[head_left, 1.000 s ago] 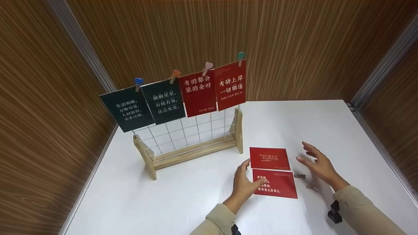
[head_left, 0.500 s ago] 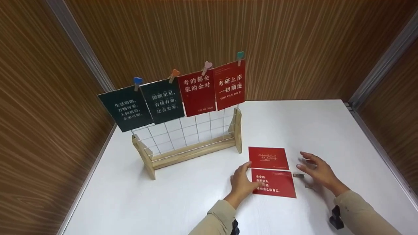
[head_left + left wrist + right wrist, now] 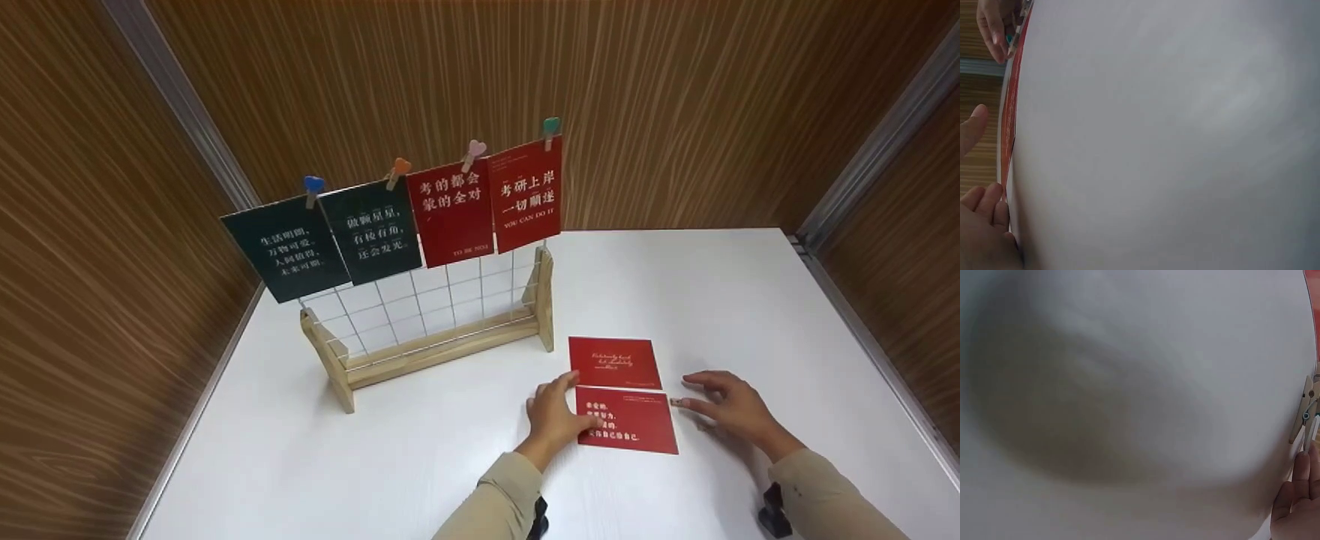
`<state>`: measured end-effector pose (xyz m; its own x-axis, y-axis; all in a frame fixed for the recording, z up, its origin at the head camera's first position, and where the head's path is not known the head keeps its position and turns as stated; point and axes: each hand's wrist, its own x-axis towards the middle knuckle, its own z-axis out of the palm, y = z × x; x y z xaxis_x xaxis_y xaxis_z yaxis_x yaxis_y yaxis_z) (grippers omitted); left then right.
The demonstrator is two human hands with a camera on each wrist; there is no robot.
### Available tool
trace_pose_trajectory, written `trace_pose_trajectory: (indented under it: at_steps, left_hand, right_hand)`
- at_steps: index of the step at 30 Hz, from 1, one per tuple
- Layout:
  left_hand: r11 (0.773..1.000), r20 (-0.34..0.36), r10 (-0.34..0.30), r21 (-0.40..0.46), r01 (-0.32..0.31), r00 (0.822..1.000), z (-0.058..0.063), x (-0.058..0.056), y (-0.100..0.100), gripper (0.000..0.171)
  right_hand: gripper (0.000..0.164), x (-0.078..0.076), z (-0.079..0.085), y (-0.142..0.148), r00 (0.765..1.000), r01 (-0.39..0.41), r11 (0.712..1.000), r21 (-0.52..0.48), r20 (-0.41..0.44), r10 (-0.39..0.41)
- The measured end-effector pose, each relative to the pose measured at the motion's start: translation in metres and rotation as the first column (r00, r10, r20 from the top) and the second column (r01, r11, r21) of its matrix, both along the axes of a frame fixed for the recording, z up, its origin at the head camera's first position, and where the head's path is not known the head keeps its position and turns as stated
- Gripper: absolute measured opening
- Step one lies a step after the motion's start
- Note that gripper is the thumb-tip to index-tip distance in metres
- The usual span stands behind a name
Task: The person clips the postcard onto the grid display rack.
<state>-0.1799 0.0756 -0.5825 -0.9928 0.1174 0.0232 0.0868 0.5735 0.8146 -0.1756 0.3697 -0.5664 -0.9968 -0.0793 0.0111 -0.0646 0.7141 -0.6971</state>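
Two red cards lie one above the other on the white table: an upper card (image 3: 615,363) and a lower card (image 3: 628,424). My left hand (image 3: 553,420) is at their left edge, thumb over the lower card and fingers spread apart; whether it touches is unclear. My right hand (image 3: 739,411) is just right of the cards, thumb and index finger apart, beside a small wooden clothespin (image 3: 676,403). In the right wrist view, clothespins (image 3: 1304,409) lie just beyond the fingers (image 3: 1301,469). Part of the clothespins is hidden under the right hand in the head view.
A wooden stand (image 3: 442,352) with a wire grid (image 3: 427,300) is at the left. Two dark green cards (image 3: 289,247) and two red cards (image 3: 527,193) hang from it by heart-topped clothespins (image 3: 313,186). Wood-grain walls (image 3: 480,67) enclose the table (image 3: 360,465).
My right hand has lowered toward the clothespins beside the cards, and its thumb now reaches one. My left hand has barely moved at the cards' left edge.
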Motion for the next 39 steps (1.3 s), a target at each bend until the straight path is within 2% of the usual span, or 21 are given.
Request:
trace_pose_trajectory:
  at_steps: [6, 19, 30, 39]
  left_hand:
    - [0.999, -0.036, 0.004, -0.049, -0.006, 0.999, -0.001, -0.0009, 0.0009, 0.076]
    - [0.981, -0.095, -0.045, -0.192, 0.026, 0.994, -0.0044, 0.0028, 0.0015, 0.083]
    - [0.979, -0.115, -0.073, -0.196, 0.049, 0.991, -0.0041, 0.0004, -0.0003, 0.084]
    - [0.98, -0.131, -0.089, -0.187, 0.064, 0.987, -0.0044, 0.0014, -0.0013, 0.085]
  right_hand:
    - [0.041, 0.0004, -0.0029, -0.0004, 0.999, -0.015, 1.0, 0.022, -0.036, 0.016]
    - [0.027, 0.0018, -0.009, -0.0006, 0.999, -0.01, 0.997, 0.079, -0.042, 0.014]
    - [0.016, 0.0005, -0.007, 0.0003, 0.998, -0.022, 0.996, 0.092, -0.05, 0.026]
    - [0.013, 0.0012, -0.0069, -0.0013, 0.999, -0.003, 0.997, 0.073, -0.048, 0.006]
